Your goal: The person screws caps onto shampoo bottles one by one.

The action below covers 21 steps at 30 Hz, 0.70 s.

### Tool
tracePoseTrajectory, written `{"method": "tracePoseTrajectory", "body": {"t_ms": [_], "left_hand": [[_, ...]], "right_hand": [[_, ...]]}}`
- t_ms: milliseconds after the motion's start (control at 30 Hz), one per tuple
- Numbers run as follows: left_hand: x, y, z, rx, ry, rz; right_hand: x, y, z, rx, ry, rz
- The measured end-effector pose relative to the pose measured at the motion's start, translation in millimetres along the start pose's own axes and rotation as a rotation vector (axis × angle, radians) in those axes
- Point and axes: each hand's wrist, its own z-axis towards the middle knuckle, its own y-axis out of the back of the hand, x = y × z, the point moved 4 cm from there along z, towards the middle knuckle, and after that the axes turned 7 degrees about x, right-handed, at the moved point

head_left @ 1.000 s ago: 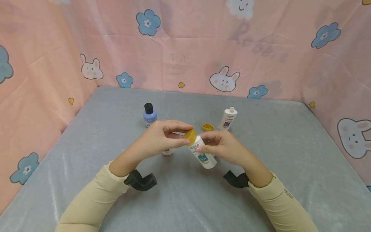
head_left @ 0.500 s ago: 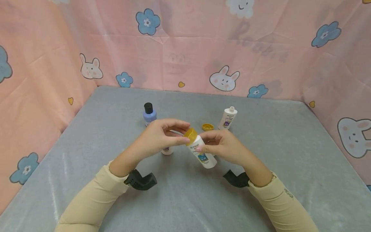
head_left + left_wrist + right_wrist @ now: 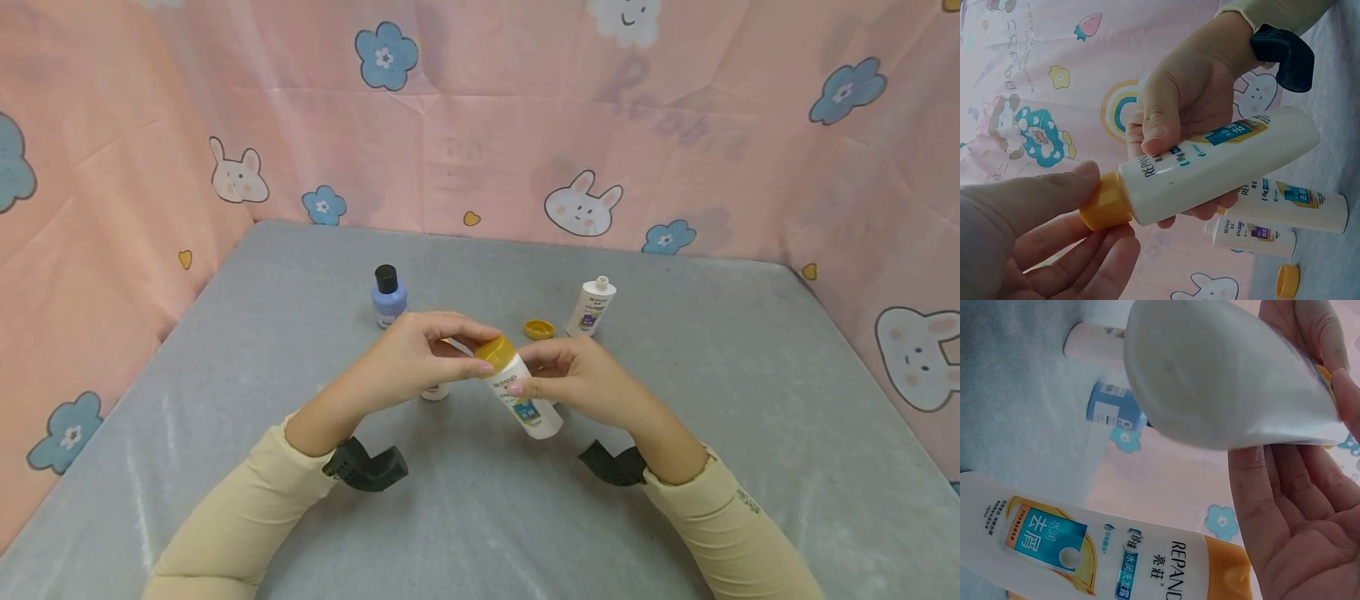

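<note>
A white shampoo bottle (image 3: 525, 404) with a yellow cap (image 3: 497, 354) is held tilted above the table, its cap end up and toward the left. My left hand (image 3: 427, 354) pinches the cap between thumb and fingers. The cap sits at the bottle's shoulder in the left wrist view. My right hand (image 3: 573, 375) grips the bottle's body, thumb on the label side and fingers behind. The right wrist view shows the bottle's base and side up close, and a second white shampoo bottle (image 3: 1097, 537) with a yellow cap standing near my right hand.
At the back right stands a white bottle (image 3: 592, 308) with a bare neck, a loose yellow cap (image 3: 539, 330) beside it. A blue bottle (image 3: 388, 302) with a black cap stands at the back left. Another white bottle (image 3: 435, 392) is mostly hidden behind my left hand.
My left fingertips lifted slightly off the cap's far side half a second ago and now press on it again. My right hand and the bottle have hardly moved.
</note>
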Motion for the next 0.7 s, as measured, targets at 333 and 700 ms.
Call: {"method": "tracePoseTrajectory", "body": {"t_ms": [333,700], "left_hand": [[-2.9,-0.7,-2.8,0.040,-0.027,-0.006],[-1.7,-1.9,-2.2,0.105,-0.128,-0.022]], "right_hand": [[-1.1,0.6,0.5,0.016,0.010,0.009],[-2.9,0.2,-0.1,0.035,0.006,0.052]]}}
